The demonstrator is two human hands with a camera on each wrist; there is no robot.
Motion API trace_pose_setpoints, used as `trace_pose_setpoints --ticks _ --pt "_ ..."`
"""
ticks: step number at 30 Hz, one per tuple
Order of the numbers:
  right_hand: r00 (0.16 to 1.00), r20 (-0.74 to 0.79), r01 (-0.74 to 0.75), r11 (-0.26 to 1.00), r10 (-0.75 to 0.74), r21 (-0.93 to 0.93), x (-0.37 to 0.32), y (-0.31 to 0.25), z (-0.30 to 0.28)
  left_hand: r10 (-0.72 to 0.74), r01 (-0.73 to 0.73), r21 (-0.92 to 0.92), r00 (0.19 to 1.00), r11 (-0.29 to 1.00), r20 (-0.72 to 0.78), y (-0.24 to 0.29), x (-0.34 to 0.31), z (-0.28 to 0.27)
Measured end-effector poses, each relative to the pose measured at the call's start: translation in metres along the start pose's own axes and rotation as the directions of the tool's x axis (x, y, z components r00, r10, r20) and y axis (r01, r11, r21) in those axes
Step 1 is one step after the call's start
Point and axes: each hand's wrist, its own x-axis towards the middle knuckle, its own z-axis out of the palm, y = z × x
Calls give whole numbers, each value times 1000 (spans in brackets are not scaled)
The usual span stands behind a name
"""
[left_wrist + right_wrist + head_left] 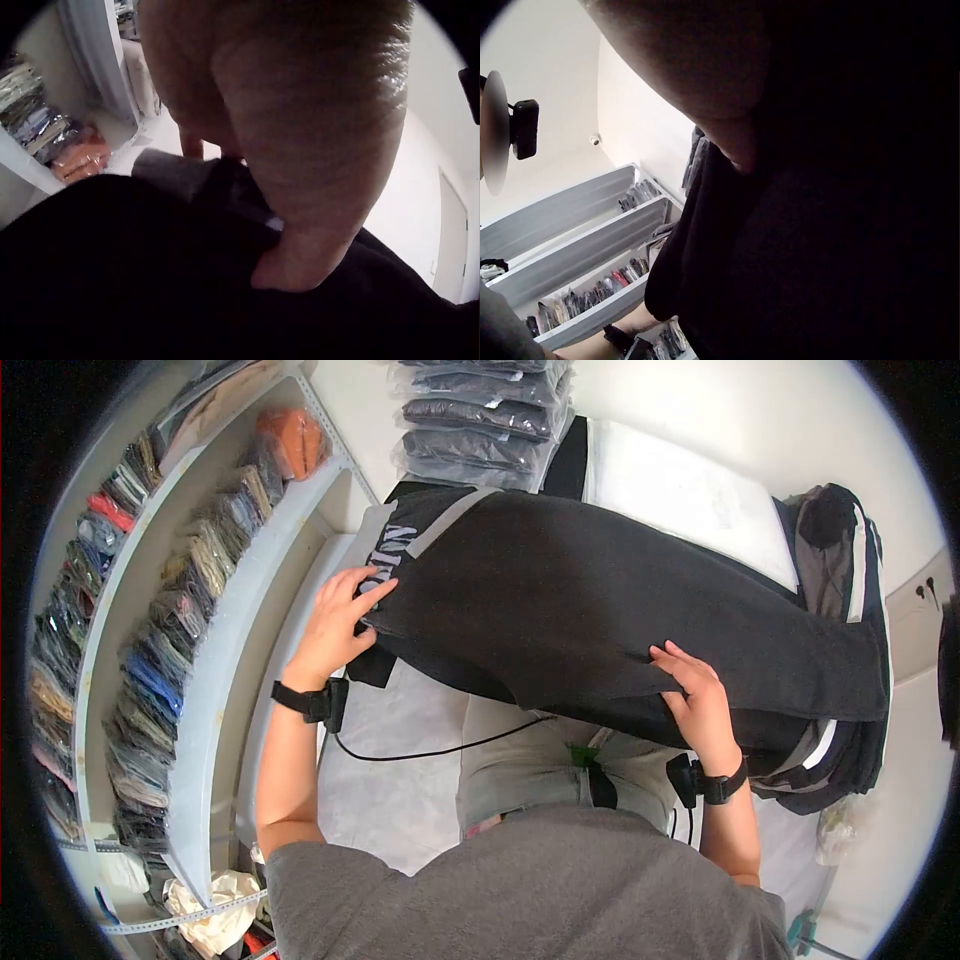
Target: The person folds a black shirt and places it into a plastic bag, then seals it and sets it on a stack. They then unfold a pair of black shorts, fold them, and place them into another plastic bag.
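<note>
A long black garment (560, 590) with grey strips and pale lettering (395, 545) at its left end lies spread across in front of the person. On that left end rests the left hand (335, 620), fingers spread, index finger reaching over the lettering. In the left wrist view its thumb (289, 268) lies against the black cloth. The right hand (698, 695) touches the garment's near side, right of the middle, where a small crease runs from the fingertips. Dark cloth hides most of that hand's fingers in the right wrist view.
Shelves (225, 640) packed with bagged clothes line the left side. A stack of bagged dark garments (480, 420) stands at the back, beside a white flat package (680, 490). More dark clothing (835, 560) lies at the right end. A black cable (430, 753) runs from the left wristband.
</note>
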Motion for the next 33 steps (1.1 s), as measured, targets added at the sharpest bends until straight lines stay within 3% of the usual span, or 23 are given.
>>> trace_pose_setpoints --ticks 3,8,14,15,16,17,18,20,21,26,29,32,33 --pt "1000 3 2 1000 -2 10 -2 -1 0 7 6 -143 996 990 93 -11 1 -6" --pt "1000 5 -3 1000 3 25 -2 -1 0 49 -47 -58 999 997 23 -8 20 -10" --pt "1000 3 -3 999 3 33 -2 -1 0 17 -36 161 993 986 120 -16 28 -5" --pt "1000 2 -3 999 3 33 -2 -1 -1 90 -60 267 991 962 -102 -19 24 -2" --pt "1000 2 1 1000 -1 19 -2 -1 -1 184 -61 372 934 926 -306 -24 18 1" --pt "1000 2 1 1000 -1 6 -3 -1 -1 195 -49 450 939 892 -284 -29 11 5" --pt "1000 -1 -8 1000 8 11 -3 0 -1 201 -58 450 940 891 -277 -31 5 12" --pt "1000 -4 26 1000 -26 18 -3 1 -1 160 -132 327 985 936 -58 -31 -13 25" --pt "1000 -4 23 999 -23 25 -3 2 -1 103 -91 242 994 966 -37 -38 -24 35" --pt "999 -15 41 999 -41 -4 -4 4 2 15 12 208 992 978 -128 -5 -29 15" --pt "1000 -12 16 998 -17 -67 -1 -9 0 192 -183 72 971 980 -145 20 -17 11" --pt "997 15 78 973 -76 -218 1 -23 5 229 -228 41 973 973 -40 32 -10 27" --pt "996 14 88 959 -88 -269 0 -22 7 179 -177 40 983 983 -48 37 -9 31"
